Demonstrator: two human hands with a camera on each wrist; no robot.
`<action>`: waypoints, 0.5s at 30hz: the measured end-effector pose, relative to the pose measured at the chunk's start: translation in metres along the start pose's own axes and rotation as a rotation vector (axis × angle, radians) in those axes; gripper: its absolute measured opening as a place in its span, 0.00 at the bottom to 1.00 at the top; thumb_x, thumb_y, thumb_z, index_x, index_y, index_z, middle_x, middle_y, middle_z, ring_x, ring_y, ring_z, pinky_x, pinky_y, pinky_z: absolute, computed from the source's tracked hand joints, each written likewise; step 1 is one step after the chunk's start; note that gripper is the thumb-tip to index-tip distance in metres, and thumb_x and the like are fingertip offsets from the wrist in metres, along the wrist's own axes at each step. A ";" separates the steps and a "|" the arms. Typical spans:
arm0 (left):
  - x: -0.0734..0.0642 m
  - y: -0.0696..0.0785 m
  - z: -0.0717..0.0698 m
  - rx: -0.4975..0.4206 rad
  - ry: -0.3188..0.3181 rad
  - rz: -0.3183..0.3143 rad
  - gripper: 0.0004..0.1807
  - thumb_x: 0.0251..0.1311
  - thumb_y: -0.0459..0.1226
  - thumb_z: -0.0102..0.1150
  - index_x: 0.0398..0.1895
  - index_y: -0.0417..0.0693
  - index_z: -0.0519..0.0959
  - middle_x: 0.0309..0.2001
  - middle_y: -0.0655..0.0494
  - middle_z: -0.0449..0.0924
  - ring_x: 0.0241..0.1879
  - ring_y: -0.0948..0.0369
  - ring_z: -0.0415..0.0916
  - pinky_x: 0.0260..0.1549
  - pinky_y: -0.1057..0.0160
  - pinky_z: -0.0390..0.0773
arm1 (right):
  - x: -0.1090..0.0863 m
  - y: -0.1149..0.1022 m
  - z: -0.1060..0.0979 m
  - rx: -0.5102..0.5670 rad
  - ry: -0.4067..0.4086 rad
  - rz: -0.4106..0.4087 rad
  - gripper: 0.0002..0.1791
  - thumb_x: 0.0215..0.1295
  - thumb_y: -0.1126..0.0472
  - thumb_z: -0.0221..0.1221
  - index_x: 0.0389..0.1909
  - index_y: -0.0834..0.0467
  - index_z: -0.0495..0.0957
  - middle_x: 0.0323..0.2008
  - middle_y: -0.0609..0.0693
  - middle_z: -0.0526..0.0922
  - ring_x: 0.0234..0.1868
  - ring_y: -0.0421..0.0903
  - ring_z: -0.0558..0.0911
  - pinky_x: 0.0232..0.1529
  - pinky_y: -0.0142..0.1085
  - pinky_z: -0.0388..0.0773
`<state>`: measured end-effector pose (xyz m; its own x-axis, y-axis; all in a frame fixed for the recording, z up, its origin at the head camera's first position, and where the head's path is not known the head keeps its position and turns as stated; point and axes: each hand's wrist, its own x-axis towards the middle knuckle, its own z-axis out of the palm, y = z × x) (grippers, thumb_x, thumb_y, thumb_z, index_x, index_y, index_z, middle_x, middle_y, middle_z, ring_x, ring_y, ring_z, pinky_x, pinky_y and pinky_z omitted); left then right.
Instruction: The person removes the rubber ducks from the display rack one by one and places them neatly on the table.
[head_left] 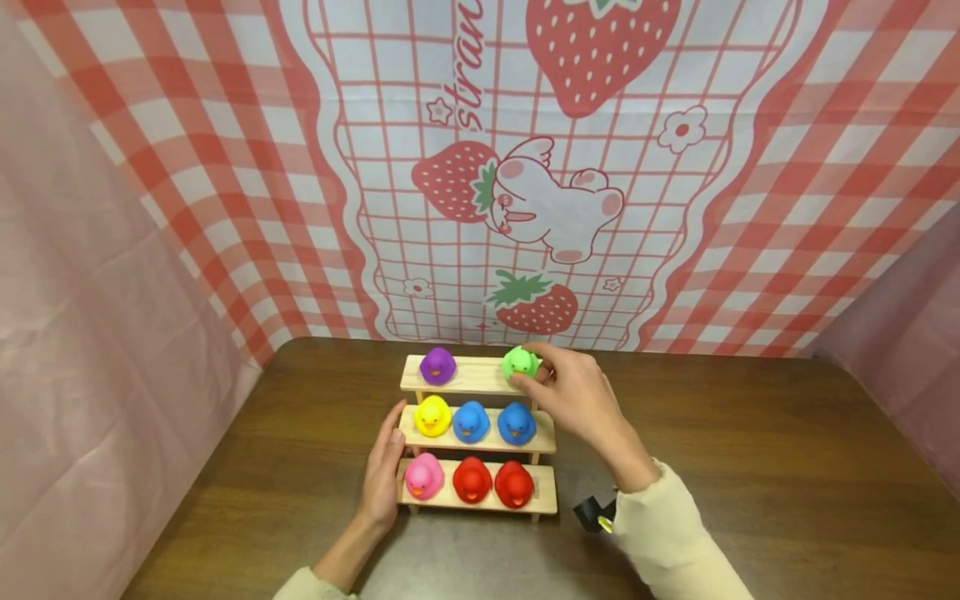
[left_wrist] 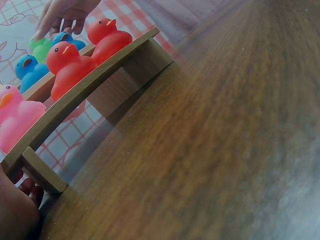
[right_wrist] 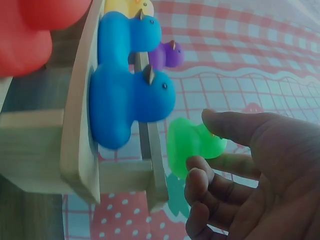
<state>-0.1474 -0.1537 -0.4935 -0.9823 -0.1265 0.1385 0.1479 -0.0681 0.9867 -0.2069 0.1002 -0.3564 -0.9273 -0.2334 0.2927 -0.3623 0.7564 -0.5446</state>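
At the right end of the top plank, a little below the middle of the head view, a green duck sits between the thumb and fingers of the right hand. The fingers pinch it, the thumb at its front and the index finger at its upper right. The relation that counts is this: the duck lies at the fingertips, toward the upper left of that hand, upright, its beak facing the bottom of the frame, while the plank runs across the frame beneath it. The right wrist view sets the duck close beside the plank; whether its base bears on the wood I cannot tell. Well apart along the same plank, to the left, stands a purple duck.

At the left side of the wooden stand is the left hand, farther from the green duck, its fingers curled around the stand's end. The middle tier bears a yellow duck and two blue ducks; the lowest bears a pink duck and two red ducks. The stand rests on the brown bench.
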 end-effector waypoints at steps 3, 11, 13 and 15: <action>0.000 0.000 0.000 -0.004 -0.003 -0.003 0.27 0.80 0.40 0.33 0.77 0.41 0.56 0.34 0.62 0.72 0.36 0.69 0.70 0.45 0.71 0.70 | -0.003 0.006 -0.004 -0.007 0.014 0.004 0.26 0.61 0.48 0.69 0.58 0.55 0.80 0.25 0.46 0.82 0.24 0.39 0.75 0.25 0.33 0.70; -0.001 0.004 0.000 0.003 -0.002 0.013 0.27 0.80 0.40 0.33 0.77 0.41 0.56 0.42 0.64 0.72 0.37 0.68 0.71 0.45 0.71 0.70 | -0.010 0.018 -0.017 -0.018 0.049 0.008 0.25 0.61 0.50 0.69 0.56 0.57 0.81 0.25 0.47 0.82 0.24 0.40 0.74 0.27 0.34 0.69; -0.001 0.004 0.000 0.005 -0.003 0.023 0.27 0.80 0.40 0.33 0.77 0.41 0.56 0.43 0.65 0.72 0.37 0.68 0.71 0.45 0.71 0.70 | -0.012 0.022 -0.021 -0.023 0.054 0.017 0.25 0.61 0.51 0.69 0.57 0.57 0.81 0.26 0.48 0.82 0.26 0.41 0.75 0.28 0.34 0.70; -0.001 0.005 0.000 0.006 -0.005 0.029 0.27 0.80 0.40 0.33 0.77 0.40 0.56 0.44 0.65 0.72 0.37 0.68 0.71 0.46 0.71 0.70 | -0.015 0.026 -0.024 -0.025 0.056 0.025 0.25 0.62 0.51 0.69 0.57 0.57 0.81 0.27 0.48 0.82 0.27 0.41 0.76 0.29 0.34 0.70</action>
<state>-0.1455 -0.1542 -0.4892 -0.9782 -0.1231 0.1673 0.1755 -0.0590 0.9827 -0.1998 0.1379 -0.3561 -0.9291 -0.1800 0.3230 -0.3358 0.7769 -0.5327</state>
